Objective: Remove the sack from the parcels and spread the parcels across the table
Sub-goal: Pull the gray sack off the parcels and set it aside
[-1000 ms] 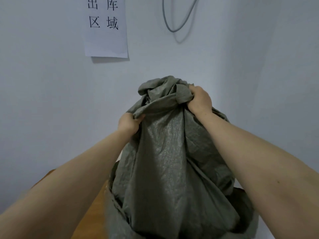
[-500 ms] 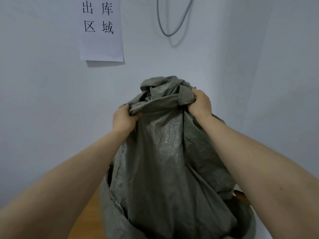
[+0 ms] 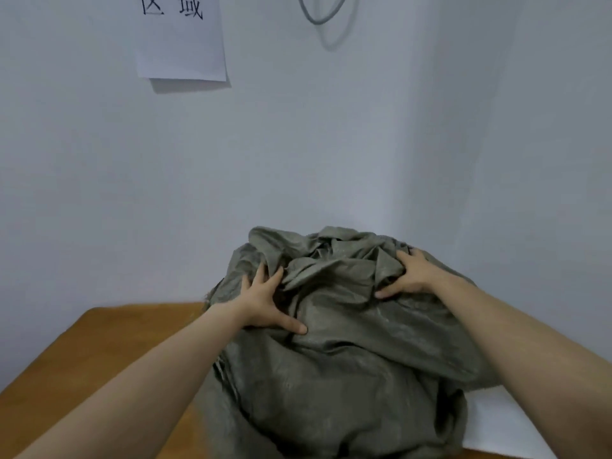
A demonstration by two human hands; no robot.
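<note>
Wall point(image 3: 331, 144) is filling most of the view. Table point(image 3: 99, 342) is showing wood-brown at bottom left. Sack point(image 3: 347, 376) is sitting on the table near the wall as a grey-green mound, with folds bunching at the top. Parcels aren't showing, presumably all under the cloth.

Paper sign point(image 3: 182, 44) is hanging on the wall, irrelevant. Left hand point(image 3: 265, 303) is lying on the mound's left shoulder, fingers splayed and straight, thumb out, pressing and gripping nothing. Right hand point(image 3: 410, 276) is doing likewise at upper right. Its fingers are spread with the tips dipping into a fold, no clear pinch. Cable loop point(image 3: 318, 14) is dangling up top.

My read: sack removal is in hand and spreading hasn't started. The next move is calling for a real grab, curling fingers into the bunched top cloth and then lifting it off without dragging contents over the table edge.
</note>
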